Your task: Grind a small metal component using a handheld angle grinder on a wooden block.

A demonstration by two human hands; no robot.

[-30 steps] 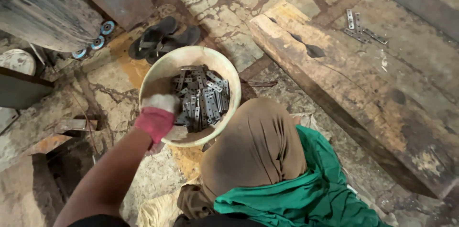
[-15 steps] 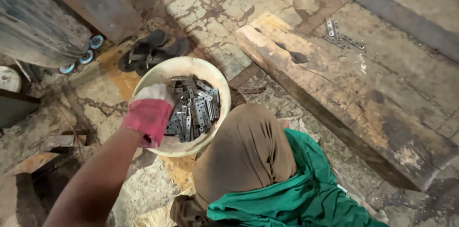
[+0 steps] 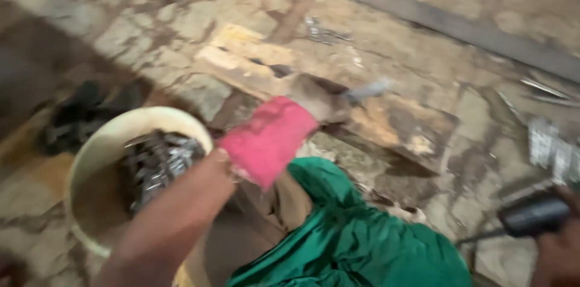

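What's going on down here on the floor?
A person sits low on a cracked stone floor. Their left hand, in a pink glove, is stretched over a thick wooden block and seems to hold a small grey metal piece, though the picture is blurred. Beside them stands a cream bucket holding a pile of similar metal pieces. At the lower right edge, the right hand grips the dark handle of a tool. Green cloth covers their lap.
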